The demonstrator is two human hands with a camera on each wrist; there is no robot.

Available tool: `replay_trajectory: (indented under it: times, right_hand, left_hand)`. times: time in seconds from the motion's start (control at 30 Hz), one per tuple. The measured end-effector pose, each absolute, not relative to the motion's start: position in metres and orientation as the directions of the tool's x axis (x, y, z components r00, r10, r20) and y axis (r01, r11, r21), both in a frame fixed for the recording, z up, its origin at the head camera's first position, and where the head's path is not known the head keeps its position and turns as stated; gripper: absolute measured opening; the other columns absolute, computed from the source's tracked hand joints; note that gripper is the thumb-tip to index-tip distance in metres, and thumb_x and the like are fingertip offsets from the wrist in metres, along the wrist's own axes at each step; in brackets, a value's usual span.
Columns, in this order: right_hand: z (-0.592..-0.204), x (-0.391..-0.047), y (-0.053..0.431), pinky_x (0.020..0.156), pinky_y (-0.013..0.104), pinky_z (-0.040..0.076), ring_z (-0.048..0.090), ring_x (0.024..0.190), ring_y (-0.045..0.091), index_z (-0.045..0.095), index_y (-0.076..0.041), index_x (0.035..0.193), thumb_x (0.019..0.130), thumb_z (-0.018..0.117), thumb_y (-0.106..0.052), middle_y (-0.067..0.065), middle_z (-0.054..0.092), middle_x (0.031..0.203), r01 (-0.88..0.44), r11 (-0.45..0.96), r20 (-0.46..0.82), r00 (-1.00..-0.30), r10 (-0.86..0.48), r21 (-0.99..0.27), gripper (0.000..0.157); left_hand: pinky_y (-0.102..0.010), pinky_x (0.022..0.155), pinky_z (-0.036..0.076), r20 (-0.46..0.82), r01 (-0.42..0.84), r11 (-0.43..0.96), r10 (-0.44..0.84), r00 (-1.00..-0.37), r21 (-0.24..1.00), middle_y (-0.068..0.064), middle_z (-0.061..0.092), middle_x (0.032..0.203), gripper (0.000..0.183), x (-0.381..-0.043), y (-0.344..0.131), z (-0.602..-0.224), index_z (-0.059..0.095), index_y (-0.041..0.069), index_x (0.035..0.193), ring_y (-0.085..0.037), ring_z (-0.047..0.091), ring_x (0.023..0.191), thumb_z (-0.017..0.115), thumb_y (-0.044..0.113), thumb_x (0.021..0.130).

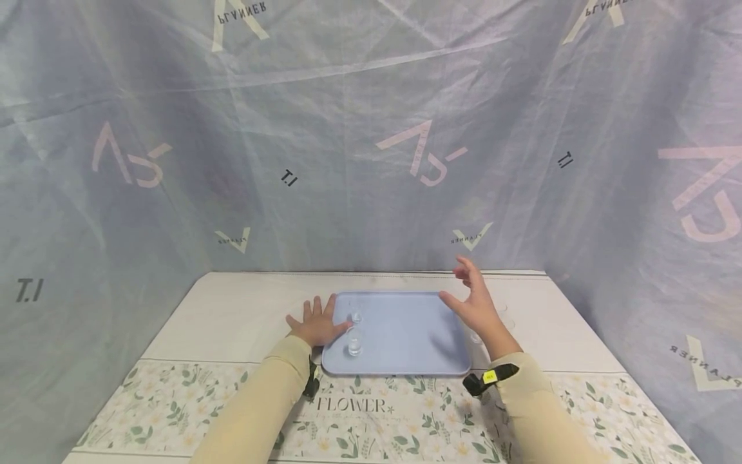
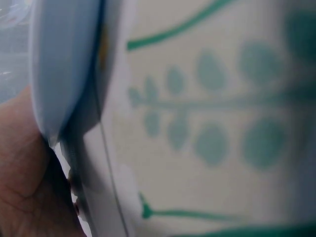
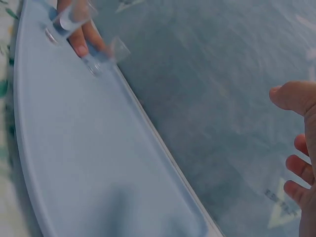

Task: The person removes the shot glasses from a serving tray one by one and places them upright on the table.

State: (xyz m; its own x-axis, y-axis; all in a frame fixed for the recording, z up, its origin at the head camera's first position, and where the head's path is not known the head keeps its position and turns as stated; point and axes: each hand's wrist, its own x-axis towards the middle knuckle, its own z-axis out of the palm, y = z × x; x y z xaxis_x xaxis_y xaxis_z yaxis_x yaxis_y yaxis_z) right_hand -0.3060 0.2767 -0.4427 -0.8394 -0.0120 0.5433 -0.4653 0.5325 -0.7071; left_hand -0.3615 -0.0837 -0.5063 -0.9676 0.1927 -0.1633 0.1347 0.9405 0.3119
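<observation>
A pale blue rectangular tray point(image 1: 406, 335) lies on the table. Toward its left end stand two small clear glasses, one nearer point(image 1: 354, 345) and one farther back point(image 1: 356, 316). My left hand point(image 1: 317, 325) rests at the tray's left edge with fingers spread, its thumb reaching over the rim beside the glasses. In the left wrist view, the palm point(image 2: 22, 163) sits against the tray's side. My right hand point(image 1: 478, 309) is raised over the tray's right end, thumb and fingers apart and holding nothing; its shadow falls on the tray.
More clear glassware point(image 1: 476, 338) stands just right of the tray, partly behind the right wrist. A white and floral tablecloth point(image 1: 191, 399) covers the table. Grey printed fabric point(image 1: 348, 193) hangs behind and on both sides.
</observation>
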Motion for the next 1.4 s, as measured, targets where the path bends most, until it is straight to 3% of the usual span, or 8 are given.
replay_trajectory:
  times: [0.17,0.67,0.87,1.03,1.23,1.4]
  right_hand:
    - [-0.448,-0.319,0.252,0.111,0.061,0.034,0.047,0.127,0.046,0.031,-0.003,0.155,0.085,0.080,-0.002,0.028,0.049,0.136,-0.486,0.439,0.518,-0.854,-0.053,-0.756,0.086]
    - [-0.468,-0.344,0.197,0.107,0.060,0.041,0.051,0.127,0.047,0.027,-0.010,0.156,0.086,0.079,-0.001,0.027,0.051,0.138,-0.426,0.321,0.406,-0.905,-0.129,-0.846,0.087]
    - [-0.469,-0.345,0.178,0.105,0.066,0.039,0.050,0.126,0.053,0.027,-0.005,0.156,0.086,0.076,0.002,0.033,0.050,0.137,-0.397,0.251,0.367,-0.917,-0.158,-0.883,0.086]
    - [-0.459,-0.334,0.161,0.104,0.065,0.042,0.048,0.127,0.056,0.025,0.001,0.156,0.087,0.075,0.002,0.034,0.050,0.136,-0.359,0.241,0.314,-0.927,-0.205,-0.902,0.085]
    - [-0.495,-0.358,0.147,0.101,0.063,0.046,0.053,0.123,0.053,0.029,-0.007,0.156,0.085,0.078,0.004,0.034,0.051,0.135,-0.380,0.230,0.334,-0.918,-0.215,-0.896,0.087]
    - [-0.504,-0.360,0.137,0.099,0.058,0.049,0.058,0.119,0.047,0.029,-0.010,0.155,0.085,0.079,0.002,0.031,0.055,0.133,-0.395,0.253,0.341,-0.911,-0.234,-0.883,0.086]
  left_hand:
    - [-0.083,0.106,-0.001,-0.147,0.141,0.939,0.195,-0.970,0.315,-0.027,0.009,0.166,0.092,-0.351,-0.082,-0.494,0.012,0.016,0.164,-0.049,0.003,0.152,0.048,0.068,0.096]
    - [-0.083,0.107,0.003,-0.144,0.137,0.945,0.187,-0.972,0.298,-0.025,0.009,0.166,0.095,-0.350,-0.082,-0.493,0.012,0.019,0.164,-0.048,0.004,0.152,0.048,0.071,0.094]
    - [-0.082,0.108,0.000,-0.154,0.139,0.944,0.192,-0.969,0.299,-0.026,0.008,0.166,0.093,-0.350,-0.082,-0.492,0.011,0.017,0.164,-0.048,0.002,0.152,0.048,0.068,0.096]
    - [-0.083,0.107,0.004,-0.145,0.142,0.946,0.190,-0.971,0.291,-0.026,0.010,0.166,0.093,-0.348,-0.081,-0.489,0.013,0.017,0.164,-0.049,0.005,0.152,0.048,0.069,0.096]
    - [-0.083,0.107,0.006,-0.147,0.139,0.947,0.188,-0.971,0.291,-0.026,0.012,0.166,0.094,-0.346,-0.080,-0.488,0.014,0.017,0.164,-0.048,0.006,0.152,0.049,0.069,0.095]
    - [-0.083,0.107,0.005,-0.149,0.136,0.950,0.183,-0.972,0.281,-0.026,0.012,0.166,0.092,-0.346,-0.081,-0.488,0.014,0.016,0.164,-0.048,0.007,0.152,0.049,0.068,0.096]
